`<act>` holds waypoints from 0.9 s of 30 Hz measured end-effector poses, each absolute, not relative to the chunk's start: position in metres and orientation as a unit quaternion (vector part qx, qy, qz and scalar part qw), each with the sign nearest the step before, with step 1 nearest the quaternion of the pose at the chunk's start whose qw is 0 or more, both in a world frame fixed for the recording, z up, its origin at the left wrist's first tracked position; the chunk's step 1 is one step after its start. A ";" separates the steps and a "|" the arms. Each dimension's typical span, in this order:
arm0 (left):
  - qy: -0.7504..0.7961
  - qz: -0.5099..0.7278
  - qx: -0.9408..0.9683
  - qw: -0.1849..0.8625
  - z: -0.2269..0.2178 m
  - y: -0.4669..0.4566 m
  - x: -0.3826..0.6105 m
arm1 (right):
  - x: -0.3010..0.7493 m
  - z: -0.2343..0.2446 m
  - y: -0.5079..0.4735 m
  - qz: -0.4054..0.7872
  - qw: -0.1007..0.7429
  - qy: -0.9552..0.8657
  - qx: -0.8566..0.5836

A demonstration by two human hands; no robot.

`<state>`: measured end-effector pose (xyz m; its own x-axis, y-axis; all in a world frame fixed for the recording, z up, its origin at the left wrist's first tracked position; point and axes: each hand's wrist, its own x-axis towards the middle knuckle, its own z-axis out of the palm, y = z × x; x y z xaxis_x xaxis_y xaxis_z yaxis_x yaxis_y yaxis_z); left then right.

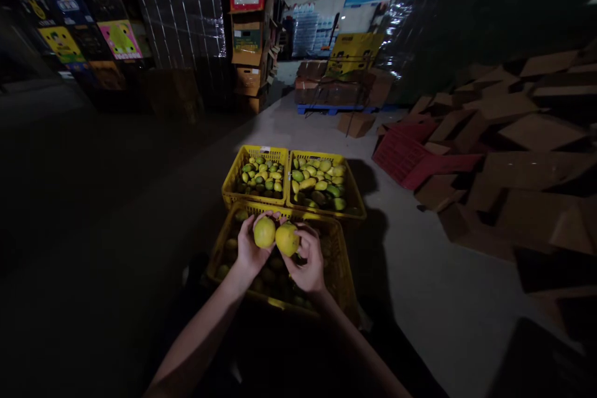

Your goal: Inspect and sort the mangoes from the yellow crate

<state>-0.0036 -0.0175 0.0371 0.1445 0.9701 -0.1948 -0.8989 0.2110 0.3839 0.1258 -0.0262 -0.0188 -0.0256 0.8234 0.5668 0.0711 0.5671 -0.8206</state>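
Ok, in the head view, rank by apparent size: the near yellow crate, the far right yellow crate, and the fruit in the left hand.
1. Near yellow crate, though nearness to the camera helps.
2. Far right yellow crate.
3. Fruit in the left hand, clearly smallest.

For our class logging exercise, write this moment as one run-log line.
left hand: holds yellow fruit | right hand: holds second fruit | fruits touching | below: near yellow crate | beyond: two filled crates

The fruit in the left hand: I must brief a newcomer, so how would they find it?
Start at the three yellow crates on the concrete floor. Over the nearest crate, two hands each hold one yellow fruit. It is the left hand's fruit: rounder, paler, raised above the heaped fruit, touching the right hand's fruit.
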 end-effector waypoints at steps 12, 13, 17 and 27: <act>0.187 0.609 0.095 0.765 0.033 -0.015 0.000 | 0.129 -0.015 -0.024 0.308 0.608 -0.634 -0.365; 0.187 0.606 0.097 0.767 0.034 -0.016 0.000 | 0.129 -0.014 -0.023 0.312 0.608 -0.629 -0.372; 0.211 0.607 0.131 0.755 0.037 -0.020 0.001 | 0.131 -0.008 -0.022 0.313 0.612 -0.608 -0.397; 0.343 0.561 0.364 0.660 0.022 -0.029 -0.008 | 0.136 0.000 -0.021 0.290 0.628 -0.599 -0.403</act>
<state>-0.0084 -0.0288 0.0218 0.1357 0.9897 -0.0453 -0.4907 0.1068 0.8648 0.1356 -0.0211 0.0004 0.1134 0.8480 0.5177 0.1190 0.5057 -0.8544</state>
